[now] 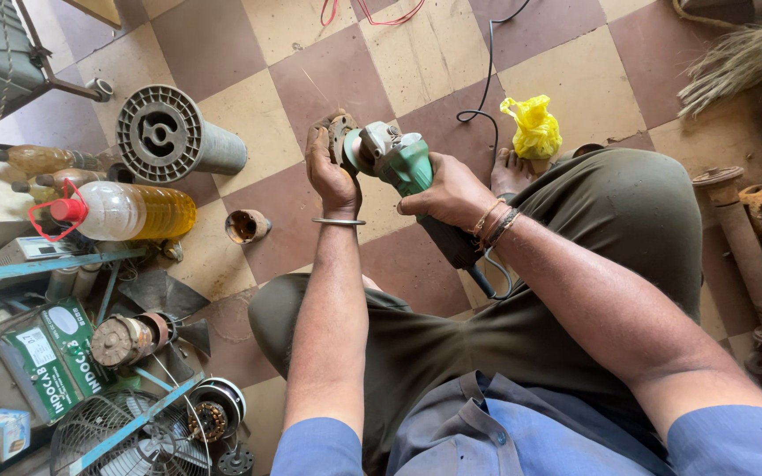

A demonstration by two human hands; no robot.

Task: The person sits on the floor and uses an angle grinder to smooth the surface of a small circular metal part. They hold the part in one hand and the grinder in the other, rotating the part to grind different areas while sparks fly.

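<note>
I sit on a checkered tile floor with a green angle grinder [409, 166] held over my lap. My right hand [445, 192] grips its green body. My left hand [329, 172] closes around the brown disc and guard [340, 132] at the grinder's head. The grinder's black cord [487, 70] runs away across the tiles. A metal bangle sits on my left wrist, and thread bands on my right wrist.
A grey ribbed motor housing [169, 137] lies at the left, with a plastic bottle of yellow oil [125, 211] and a small rusty cup [246, 226] near it. Fan parts, boxes and a fan grille [125, 441] crowd the lower left. A yellow bag [534, 128] lies by my foot; rusty pipes [747, 256] lie right.
</note>
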